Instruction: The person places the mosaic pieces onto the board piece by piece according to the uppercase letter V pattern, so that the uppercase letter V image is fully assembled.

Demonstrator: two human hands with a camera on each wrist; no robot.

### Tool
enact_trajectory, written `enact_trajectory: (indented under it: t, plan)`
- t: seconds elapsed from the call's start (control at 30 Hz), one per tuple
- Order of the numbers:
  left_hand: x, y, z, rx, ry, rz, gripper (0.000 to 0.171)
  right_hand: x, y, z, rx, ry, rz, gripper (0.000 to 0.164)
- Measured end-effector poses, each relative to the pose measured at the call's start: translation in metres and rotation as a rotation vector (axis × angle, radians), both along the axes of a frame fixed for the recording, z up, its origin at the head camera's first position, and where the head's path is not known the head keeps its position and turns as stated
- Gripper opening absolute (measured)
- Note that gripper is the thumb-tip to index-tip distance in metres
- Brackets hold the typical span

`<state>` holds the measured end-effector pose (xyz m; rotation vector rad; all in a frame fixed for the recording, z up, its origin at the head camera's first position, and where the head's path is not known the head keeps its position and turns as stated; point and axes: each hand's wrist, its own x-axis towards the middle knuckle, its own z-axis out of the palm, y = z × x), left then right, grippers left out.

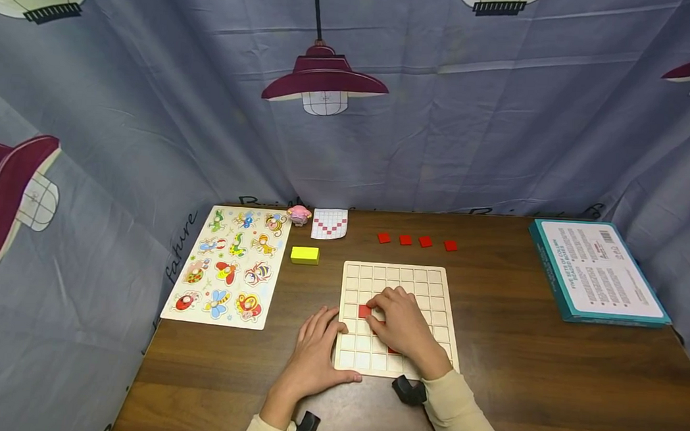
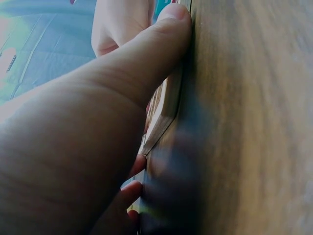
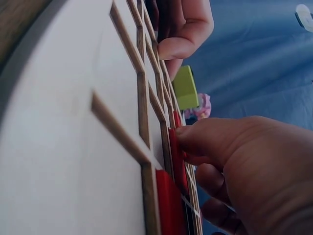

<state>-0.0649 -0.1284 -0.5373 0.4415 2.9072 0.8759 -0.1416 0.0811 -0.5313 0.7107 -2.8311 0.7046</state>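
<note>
Red tile [image 1: 363, 311] at the tips of the right hand [image 1: 402, 321]

Tile lies just left of the right palm, in the grid board [image 1: 345, 359], nearer its left edge than its right. Right thumb and forefinger pinch it. Square, so no long axis. Left hand [image 1: 311, 358] near but off the tile: thumb spread from straight fingers, fingertips at the board's left edge, thumb along the near edge. Board pale wood, square cells, raised ribs; tile flat, plain red. Four loose red tiles [image 1: 405, 239] in a row toward the bench's [image 1: 518, 384] far edge. Left of them, gridded card [image 1: 328, 221] and yellow-green block [image 1: 305, 257].
</note>
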Motion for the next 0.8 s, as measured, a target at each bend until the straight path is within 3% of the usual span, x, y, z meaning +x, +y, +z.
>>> enact_trajectory:
  t: [0.53,0.8]
  plan:
    - [-0.001,0.001,0.0,-0.002,-0.005,0.0,0.078,-0.001,0.005,0.007,0.006,-0.091,-0.041,0.015]
    - [-0.001,0.0,-0.001,-0.001,-0.006,0.003,0.078,-0.016,0.053,0.012,-0.136,-0.163,-0.075,0.027]
